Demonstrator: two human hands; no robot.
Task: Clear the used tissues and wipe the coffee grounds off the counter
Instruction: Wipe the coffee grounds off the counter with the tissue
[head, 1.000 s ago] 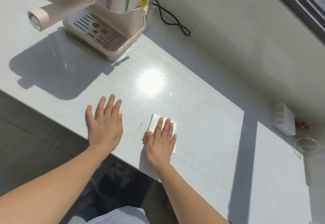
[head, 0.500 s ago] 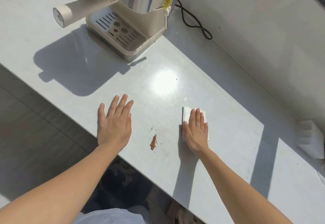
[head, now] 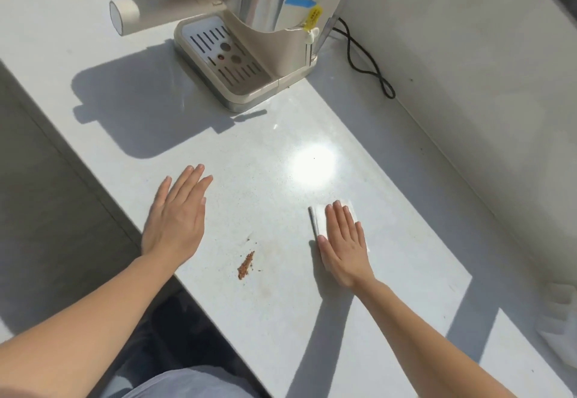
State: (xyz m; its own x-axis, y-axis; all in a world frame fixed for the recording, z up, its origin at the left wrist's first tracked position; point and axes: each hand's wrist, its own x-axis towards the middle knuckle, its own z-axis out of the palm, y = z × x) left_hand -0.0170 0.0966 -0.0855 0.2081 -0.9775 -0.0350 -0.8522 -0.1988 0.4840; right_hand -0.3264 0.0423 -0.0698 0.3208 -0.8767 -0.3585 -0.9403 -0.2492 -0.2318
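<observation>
A small brown heap of coffee grounds (head: 246,265) lies near the front edge of the white counter (head: 281,319). My right hand (head: 343,241) presses flat with straight fingers on a folded white tissue (head: 317,219), to the right of the grounds and apart from them. My left hand (head: 178,219) rests flat on the counter to the left of the grounds, holding nothing. A faint brownish smear and a few specks (head: 251,238) lie around the heap.
A coffee machine (head: 249,54) with a drip tray stands at the back, its pale handle (head: 162,13) sticking out to the left. A black cord (head: 365,60) runs along the wall. A white object (head: 562,319) sits at the far right edge.
My right hand slid the tissue to the right, off the grounds, leaving them in a small heap. My left hand stayed flat on the counter.
</observation>
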